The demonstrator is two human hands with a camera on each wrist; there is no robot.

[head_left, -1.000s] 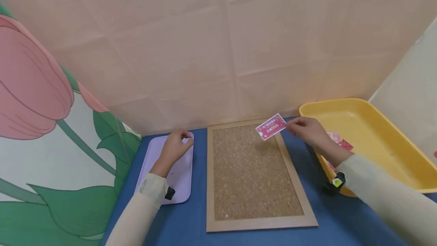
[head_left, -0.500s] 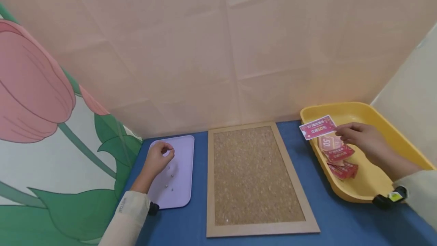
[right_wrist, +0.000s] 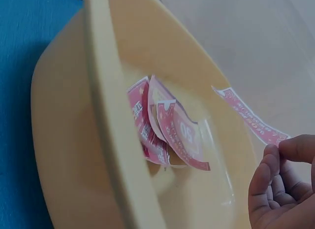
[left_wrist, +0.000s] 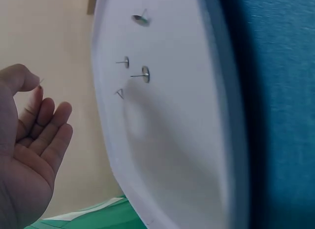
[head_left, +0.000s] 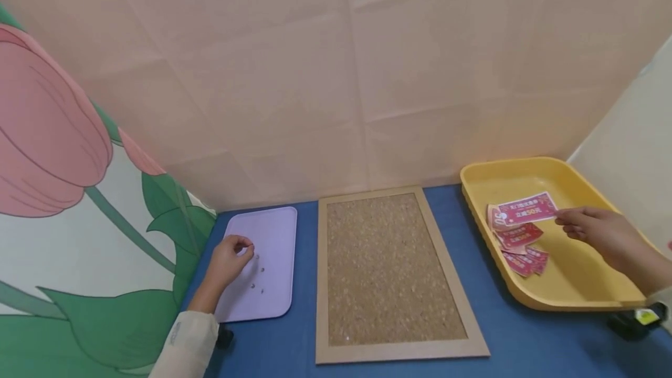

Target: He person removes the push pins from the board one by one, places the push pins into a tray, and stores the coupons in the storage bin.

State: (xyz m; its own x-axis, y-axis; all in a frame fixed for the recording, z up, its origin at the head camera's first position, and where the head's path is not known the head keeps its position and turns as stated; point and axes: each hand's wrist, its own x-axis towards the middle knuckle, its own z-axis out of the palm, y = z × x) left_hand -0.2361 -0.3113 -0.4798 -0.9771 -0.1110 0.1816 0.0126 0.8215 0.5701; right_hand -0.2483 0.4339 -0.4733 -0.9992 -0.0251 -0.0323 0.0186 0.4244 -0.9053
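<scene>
My right hand [head_left: 604, 232] pinches one end of a pink coupon [head_left: 527, 209] with a white border, held over the yellow tub [head_left: 583, 284]. Below it, several pink and red coupons [right_wrist: 182, 133] lie in a loose pile along the tub's left side. Above the lilac tray [head_left: 278, 296], my left hand [head_left: 228, 261] has thumb and forefinger together. A thin pin shows between those fingertips in the left wrist view, a thumbtack [left_wrist: 41, 82] by its look; its head is hidden. Several silver thumbtacks [left_wrist: 145, 74] lie on the tray.
A wood-framed corkboard [head_left: 394, 273] lies on the blue tabletop [head_left: 304, 337] between tray and tub. Behind stands a wall covered in beige sheeting [head_left: 273, 74]. A tulip-print panel [head_left: 126, 238] borders the left side, and a pale wall [head_left: 630, 127] the right.
My right hand has carried the coupon rightward, from above the corkboard to above the tub. My left hand has moved left and nearer over the tray, uncovering several thumbtacks.
</scene>
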